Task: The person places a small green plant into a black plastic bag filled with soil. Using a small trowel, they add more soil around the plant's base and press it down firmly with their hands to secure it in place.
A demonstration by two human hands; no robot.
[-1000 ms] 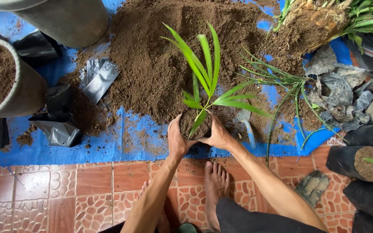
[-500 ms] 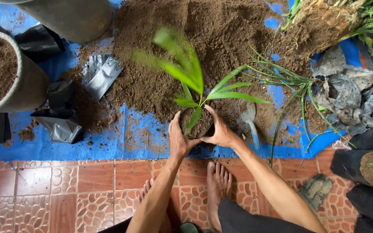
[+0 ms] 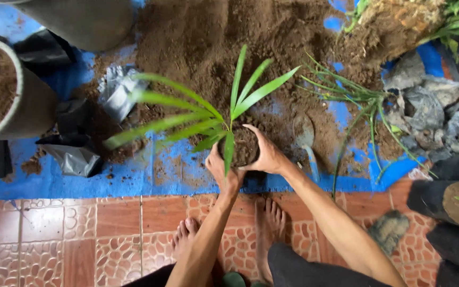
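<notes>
seedling (image 3: pixel 224 114): young palm, long narrow green leaves fanning up and left from one stem; left leaves blurred; one short leaf hangs down over the bag's near side
stem base: sits in the middle of the soil in the bag, roughly upright
bag (image 3: pixel 244 146): small dark grow bag, filled with brown soil to the top, mouth open upward, mostly hidden by the hands
bag position: on the blue tarp (image 3: pixel 81 183) near its front edge, just below the big soil pile (image 3: pixel 224 37)
left hand (image 3: pixel 223 170): cups the bag's left side, thumb at the rim
right hand (image 3: pixel 268 154): wraps the right side, fingers over the top edge
</notes>
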